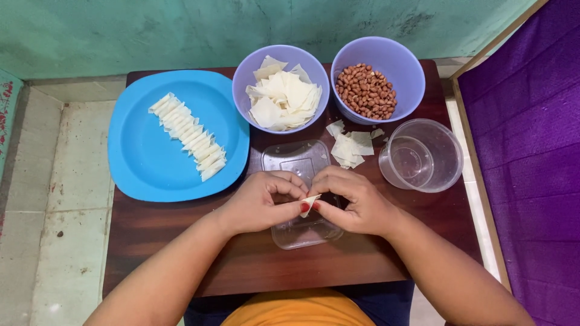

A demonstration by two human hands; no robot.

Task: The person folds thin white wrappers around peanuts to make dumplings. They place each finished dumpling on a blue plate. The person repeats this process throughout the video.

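Head view: a small folded wrapper piece was pinched between the closed fingertips of the left hand and right hand, above a clear plastic lid on the dark wooden table. Folded pieces were lined up on a blue plate, well apart.

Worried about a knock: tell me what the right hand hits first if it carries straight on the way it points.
The right hand points leftward at the left hand; it would likely meet those fingers first, the small folded wrapper pinched between them.

Upper left: round blue plastic plate bearing row of folded white wrappers.
Upper centre: lilac bowl of wrappers.
Upper right: lilac bowl of peanuts.
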